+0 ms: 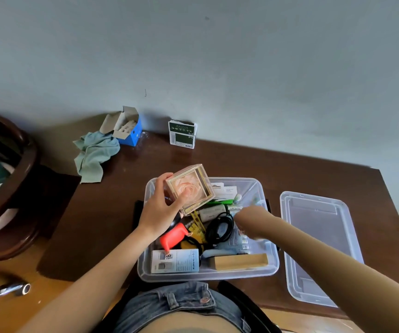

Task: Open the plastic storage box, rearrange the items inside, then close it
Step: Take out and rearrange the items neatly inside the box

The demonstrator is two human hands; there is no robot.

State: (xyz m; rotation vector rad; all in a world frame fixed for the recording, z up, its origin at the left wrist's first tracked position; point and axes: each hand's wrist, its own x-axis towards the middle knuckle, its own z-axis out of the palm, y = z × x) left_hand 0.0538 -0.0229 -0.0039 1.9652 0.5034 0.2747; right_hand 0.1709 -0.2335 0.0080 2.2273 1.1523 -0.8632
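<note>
On the table, head view: all places told from the box.
Box [269, 265]: clear plastic, open, on the dark table [112, 212], right in front of the person.
Lid [318, 246]: off, lying flat just right of the box.
Inside the box: red tool [173, 235] at left; black cable [220, 228] coiled in the middle; white carton [175, 260] and wooden block [240, 261] along the near wall; green pen [220, 202] and white tubes [211, 211] toward the far wall.
Left hand [161, 207]: above the box's far left corner, fingers clamped round a clear cube [190, 188] with a pale rose shape inside.
Right hand [247, 218]: low over the box's right half, blurred; cannot tell whether its fingers are apart or closed.
Beyond the box: green-and-white packet [182, 134] against the wall; further left an open blue carton [128, 127] and a teal cloth [95, 155].
Writing: print on the white carton, tubes and packet, too small to read.
Cut off: a dark round chair back [18, 188] far left; a metal tool [13, 289] near left.
</note>
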